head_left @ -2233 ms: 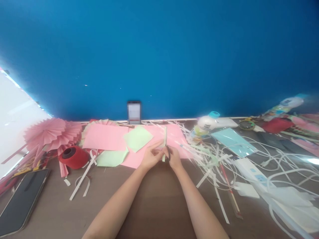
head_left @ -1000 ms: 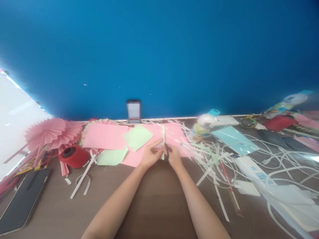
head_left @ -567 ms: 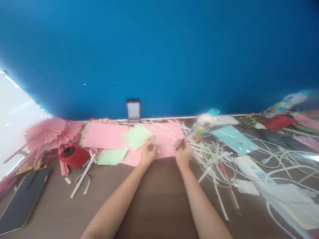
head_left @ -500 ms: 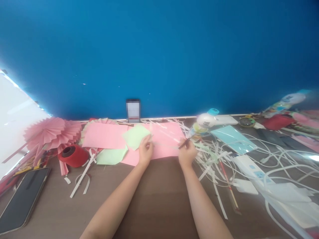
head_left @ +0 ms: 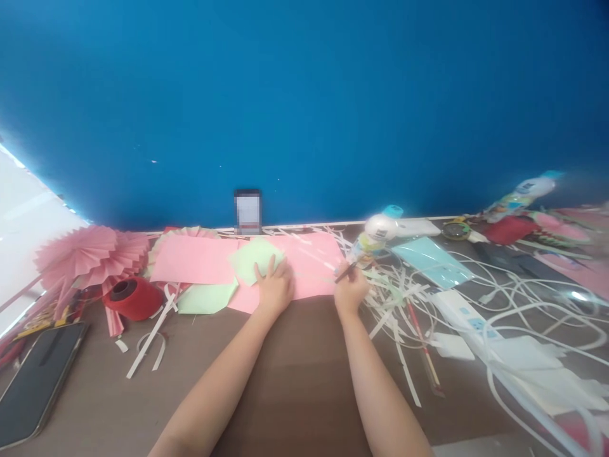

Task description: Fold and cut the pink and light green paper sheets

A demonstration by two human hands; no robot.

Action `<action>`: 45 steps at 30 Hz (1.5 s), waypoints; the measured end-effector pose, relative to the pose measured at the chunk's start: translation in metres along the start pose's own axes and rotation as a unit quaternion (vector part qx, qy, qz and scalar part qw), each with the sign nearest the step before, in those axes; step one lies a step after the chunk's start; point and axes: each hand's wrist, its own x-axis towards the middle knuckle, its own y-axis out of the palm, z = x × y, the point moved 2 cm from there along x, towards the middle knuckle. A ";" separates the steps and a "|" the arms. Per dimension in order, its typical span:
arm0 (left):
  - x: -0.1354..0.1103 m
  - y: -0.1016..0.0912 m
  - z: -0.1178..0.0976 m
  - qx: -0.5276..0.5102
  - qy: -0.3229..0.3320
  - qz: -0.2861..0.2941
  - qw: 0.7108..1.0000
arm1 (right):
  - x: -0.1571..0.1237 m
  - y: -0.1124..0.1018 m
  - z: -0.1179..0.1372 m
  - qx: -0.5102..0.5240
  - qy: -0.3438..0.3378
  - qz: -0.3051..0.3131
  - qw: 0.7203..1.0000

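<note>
Blue wall (head_left: 304, 114), brown table (head_left: 304, 362); on my feed the hands have parted, so two-handed work seems paused: left hand (head_left: 276, 285) spread loosely over green paper (head_left: 245, 259) on pink paper (head_left: 311, 257), right hand (head_left: 351, 294) gripping a dark tool (head_left: 346, 273).

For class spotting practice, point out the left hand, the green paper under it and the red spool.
Left hand (head_left: 276, 287): head view, its back.
Green paper (head_left: 247, 257): head view, upper face.
Red spool (head_left: 145, 299): head view, outer side.

I see the left hand (head_left: 276, 285) over a sheet (head_left: 248, 261), roll (head_left: 143, 301) and phone (head_left: 38, 387) off to its left; beyond the right hand (head_left: 351, 289), a bottle (head_left: 378, 230); strips (head_left: 398, 293) and cables (head_left: 499, 330) rightward.
</note>
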 end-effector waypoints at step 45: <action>0.012 -0.003 0.012 -0.479 -0.184 -0.123 0.849 | -0.023 0.030 0.032 0.274 0.112 0.231 0.927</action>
